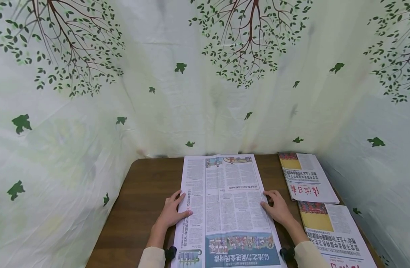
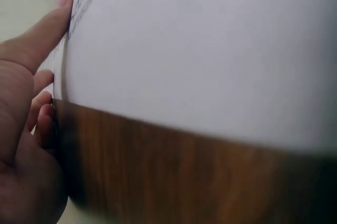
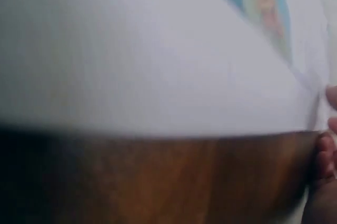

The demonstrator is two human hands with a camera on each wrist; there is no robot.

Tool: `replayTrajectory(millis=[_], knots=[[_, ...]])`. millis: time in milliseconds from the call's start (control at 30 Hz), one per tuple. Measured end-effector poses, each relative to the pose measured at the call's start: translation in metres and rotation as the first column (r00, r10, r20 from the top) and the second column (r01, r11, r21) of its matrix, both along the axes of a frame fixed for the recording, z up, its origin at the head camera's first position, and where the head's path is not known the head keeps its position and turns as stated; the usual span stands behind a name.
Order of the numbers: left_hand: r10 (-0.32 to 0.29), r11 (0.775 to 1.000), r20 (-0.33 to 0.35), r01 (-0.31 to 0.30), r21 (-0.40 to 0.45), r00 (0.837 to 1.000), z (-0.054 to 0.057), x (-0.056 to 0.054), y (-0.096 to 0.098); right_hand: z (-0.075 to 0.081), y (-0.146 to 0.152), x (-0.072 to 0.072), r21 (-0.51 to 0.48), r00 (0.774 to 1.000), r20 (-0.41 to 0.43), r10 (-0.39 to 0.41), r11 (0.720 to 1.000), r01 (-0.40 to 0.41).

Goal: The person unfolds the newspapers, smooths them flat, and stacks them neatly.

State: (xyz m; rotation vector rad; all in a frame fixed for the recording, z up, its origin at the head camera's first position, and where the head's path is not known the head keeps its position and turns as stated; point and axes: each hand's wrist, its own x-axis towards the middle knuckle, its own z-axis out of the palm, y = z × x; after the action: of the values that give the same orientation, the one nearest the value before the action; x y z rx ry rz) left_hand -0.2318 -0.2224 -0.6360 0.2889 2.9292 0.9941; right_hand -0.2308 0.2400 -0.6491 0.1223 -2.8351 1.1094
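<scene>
A large newspaper (image 1: 231, 208) lies spread lengthwise on the dark wooden table, its headline lettering upside down in the head view. At its left edge is my left hand (image 1: 171, 212), with the thumb laid over the margin. The left wrist view shows that thumb (image 2: 47, 32) extended onto the paper, the other fingertips (image 2: 44, 99) right at the edge. My right hand (image 1: 278, 208) touches the opposite edge with its thumb and fingertips. In the right wrist view only a few fingertips (image 3: 325, 150) show beside the sheet, partly cut off by the frame.
Two folded newspapers with red mastheads lie at the table's right side, one farther back (image 1: 310, 178) and one nearer (image 1: 339, 234). Brown tabletop (image 1: 141, 201) shows to the left. A pale leaf-patterned curtain (image 1: 218, 111) hangs behind and on both sides.
</scene>
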Motion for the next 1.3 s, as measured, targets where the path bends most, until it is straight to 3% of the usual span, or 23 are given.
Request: replayTrajectory(millis=[200,467,667,800,1100,1300], knots=[[-0.005,1.0,-0.102,0.006,0.008,0.995,0.001,0.004,0.002,0.008,-0.002,0.014,0.02,0.999,0.046,0.017,1.0,-0.018],[0.019,1.0,-0.043,-0.019,0.011,0.999,0.0,0.003,0.005,0.013,0.003,0.03,0.072,0.999,-0.024,0.03,0.997,-0.028],[0.032,0.999,0.001,-0.032,0.033,0.999,0.002,0.004,0.004,0.021,0.0,0.046,0.133,0.996,0.079,-0.049,0.99,0.038],[0.027,0.999,-0.02,-0.026,0.025,0.999,0.001,0.004,0.004,0.026,-0.002,0.052,0.146,0.988,0.128,-0.087,0.987,0.069],[0.049,0.999,-0.019,-0.048,0.02,0.999,-0.005,0.007,0.002,0.026,-0.002,0.062,0.134,0.977,0.188,-0.096,0.988,0.071],[0.049,0.998,-0.021,-0.048,0.044,0.999,-0.002,0.009,0.003,0.026,-0.003,0.071,0.107,0.971,0.223,-0.091,0.992,0.069]])
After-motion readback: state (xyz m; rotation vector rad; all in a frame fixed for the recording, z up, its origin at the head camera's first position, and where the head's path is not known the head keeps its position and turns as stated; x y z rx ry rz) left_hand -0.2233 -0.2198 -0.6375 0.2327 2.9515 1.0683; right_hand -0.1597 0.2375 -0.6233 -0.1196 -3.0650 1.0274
